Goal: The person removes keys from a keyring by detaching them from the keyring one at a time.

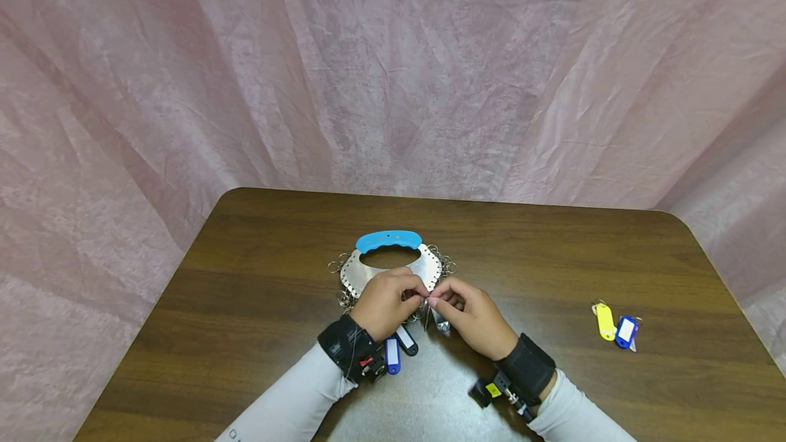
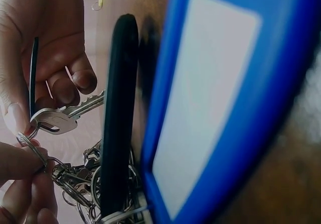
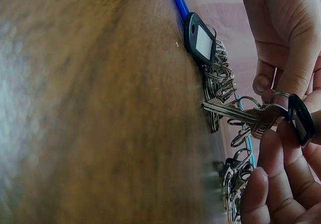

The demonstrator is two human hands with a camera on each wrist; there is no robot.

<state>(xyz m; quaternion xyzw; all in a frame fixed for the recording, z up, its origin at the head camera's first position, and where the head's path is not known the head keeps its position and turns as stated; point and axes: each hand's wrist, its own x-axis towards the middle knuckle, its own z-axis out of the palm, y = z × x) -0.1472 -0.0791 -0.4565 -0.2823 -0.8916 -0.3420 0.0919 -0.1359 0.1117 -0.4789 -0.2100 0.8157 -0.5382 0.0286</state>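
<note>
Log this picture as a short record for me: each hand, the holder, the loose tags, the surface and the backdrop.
Left hand: pinches a small silver metal ring
Right hand: holds a black plastic key tag, a toothed silver metal key beside it
Holder: curved silver metal plate with light-blue handle, metal rings along its edge
Tags at right: yellow plastic tag beside a blue white-labelled plastic tag
Surface: brown wood-grain table
Backdrop: pink fabric curtain
</note>
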